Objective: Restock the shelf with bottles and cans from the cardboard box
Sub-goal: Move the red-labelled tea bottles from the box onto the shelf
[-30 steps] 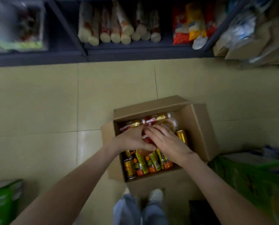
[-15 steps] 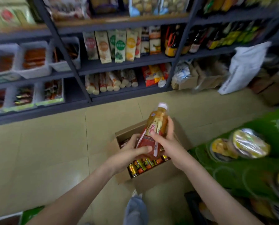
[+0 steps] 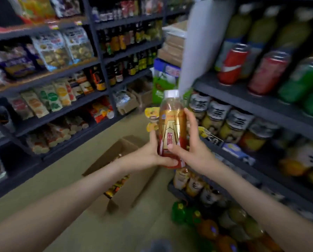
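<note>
Holds bottle (image 3: 172, 124) upright above the box (image 3: 113, 157), left hand (image 3: 150, 157) curled round its base and right hand (image 3: 193, 151) curled round its label; seems early in task, with bottle not yet on shelf (image 3: 243, 97) right of box and more cans (image 3: 115, 186) inside box.

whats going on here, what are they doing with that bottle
A person is restocking a shop aisle. Both hands have a grip on one bottle, gold-labelled with a white cap, held upright: the left hand curls round its base and the right hand round its side. Below, the open cardboard box sits on the floor with cans inside. The bottle is not yet on the drinks shelf at the right.
</note>
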